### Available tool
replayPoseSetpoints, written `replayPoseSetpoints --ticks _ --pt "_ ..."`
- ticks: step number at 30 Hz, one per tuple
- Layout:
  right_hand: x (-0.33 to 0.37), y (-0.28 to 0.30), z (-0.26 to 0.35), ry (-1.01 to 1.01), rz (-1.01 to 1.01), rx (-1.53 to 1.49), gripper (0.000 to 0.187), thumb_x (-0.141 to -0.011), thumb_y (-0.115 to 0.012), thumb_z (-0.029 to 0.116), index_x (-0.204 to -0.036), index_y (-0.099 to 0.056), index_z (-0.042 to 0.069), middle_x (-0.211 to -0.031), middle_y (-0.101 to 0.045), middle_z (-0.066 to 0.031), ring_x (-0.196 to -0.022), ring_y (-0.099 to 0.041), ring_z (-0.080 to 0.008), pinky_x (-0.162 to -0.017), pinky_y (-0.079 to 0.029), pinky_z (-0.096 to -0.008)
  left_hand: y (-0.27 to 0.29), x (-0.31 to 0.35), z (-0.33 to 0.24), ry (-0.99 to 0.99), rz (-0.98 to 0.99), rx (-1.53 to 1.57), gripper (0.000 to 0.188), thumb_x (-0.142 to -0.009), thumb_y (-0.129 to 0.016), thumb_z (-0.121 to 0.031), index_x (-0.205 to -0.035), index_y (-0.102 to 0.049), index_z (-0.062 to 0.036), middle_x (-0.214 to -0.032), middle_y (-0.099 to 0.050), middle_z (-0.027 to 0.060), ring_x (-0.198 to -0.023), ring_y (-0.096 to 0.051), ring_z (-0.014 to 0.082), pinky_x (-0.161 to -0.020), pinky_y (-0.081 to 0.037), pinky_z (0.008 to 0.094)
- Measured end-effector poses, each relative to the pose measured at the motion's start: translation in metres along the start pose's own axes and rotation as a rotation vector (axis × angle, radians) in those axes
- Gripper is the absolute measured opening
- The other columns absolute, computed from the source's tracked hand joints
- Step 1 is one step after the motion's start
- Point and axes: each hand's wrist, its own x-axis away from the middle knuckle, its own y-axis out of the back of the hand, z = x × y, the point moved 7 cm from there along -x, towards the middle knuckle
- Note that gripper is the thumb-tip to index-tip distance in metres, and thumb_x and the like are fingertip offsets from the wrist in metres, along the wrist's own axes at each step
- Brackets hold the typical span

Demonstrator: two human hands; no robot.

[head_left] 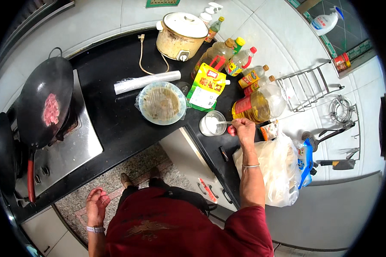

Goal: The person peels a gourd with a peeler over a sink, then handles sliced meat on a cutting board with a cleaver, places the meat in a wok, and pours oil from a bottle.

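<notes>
My right hand [244,132] pinches the pale handle of a small spoon [224,123]. The spoon's other end dips into a clear round jar [206,132] of white grains, standing on the black counter. Something red, too small to name, shows beside my right fingertips. My left hand [97,207] hangs low over the floor, away from the counter, its fingers loosely bent and apart with nothing visible in them. At the left, pieces of raw pink meat [51,110] lie in a black wok [38,83] with a red handle.
A wrapped bowl [162,103], a cling-film roll [148,82], a yellow-green pouch [208,88] and a slow cooker [182,36] stand behind the jar. Oil bottles [257,103] line the wall. A plastic bag [270,171] lies beside my right forearm. A cleaver [343,164] hangs at right.
</notes>
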Motion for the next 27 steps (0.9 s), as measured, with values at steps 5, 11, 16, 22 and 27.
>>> replayPoseSetpoints --ticks 5,11,16,22,27 --pt "0.011 -0.009 -0.009 -0.014 -0.092 0.133 0.014 -0.09 -0.06 0.004 -0.08 -0.067 -0.003 -0.064 -0.064 -0.0068 -0.051 -0.061 -0.013 -0.046 -0.051 -0.0277 0.004 -0.003 -0.012 0.002 -0.012 -0.053 0.017 -0.092 -0.065 -0.016 -0.107 -0.064 -0.0079 -0.087 -0.068 0.0016 -0.074 -0.067 0.0151 -0.07 -0.057 0.0331" --pt "0.014 -0.004 -0.008 -0.014 -0.137 0.195 0.016 -0.089 -0.061 0.005 -0.078 -0.067 -0.004 -0.063 -0.064 -0.007 -0.05 -0.061 -0.0129 -0.047 -0.051 -0.0279 -0.008 -0.007 -0.02 0.003 0.015 -0.079 0.018 -0.09 -0.065 -0.016 -0.106 -0.065 -0.0074 -0.086 -0.068 0.0015 -0.074 -0.066 0.0155 -0.071 -0.056 0.0332" --pt "0.01 -0.004 -0.011 -0.014 -0.136 0.196 0.015 -0.089 -0.061 0.005 -0.08 -0.067 -0.004 -0.064 -0.064 -0.0075 -0.051 -0.061 -0.0132 -0.047 -0.052 -0.0279 -0.013 -0.007 -0.021 0.001 0.021 -0.087 0.02 -0.09 -0.064 -0.016 -0.107 -0.064 -0.0072 -0.087 -0.067 0.0019 -0.075 -0.065 0.0155 -0.073 -0.055 0.0331" --pt "0.007 -0.002 -0.018 -0.037 -0.129 0.184 0.014 -0.09 -0.061 0.004 -0.081 -0.067 -0.004 -0.064 -0.064 -0.0073 -0.051 -0.061 -0.0131 -0.047 -0.052 -0.0278 -0.012 -0.009 -0.02 0.017 0.028 -0.086 0.024 -0.088 -0.07 -0.018 -0.109 -0.065 -0.0073 -0.09 -0.069 0.0032 -0.076 -0.066 0.0151 -0.076 -0.055 0.0353" --pt "0.01 -0.001 -0.014 -0.027 -0.129 0.129 0.015 -0.09 -0.061 0.004 -0.08 -0.067 -0.004 -0.065 -0.064 -0.0069 -0.052 -0.061 -0.0128 -0.046 -0.052 -0.0272 -0.012 -0.009 -0.018 0.014 0.006 -0.087 0.021 -0.089 -0.068 -0.016 -0.108 -0.065 -0.0078 -0.089 -0.068 0.002 -0.076 -0.065 0.0146 -0.075 -0.055 0.0342"
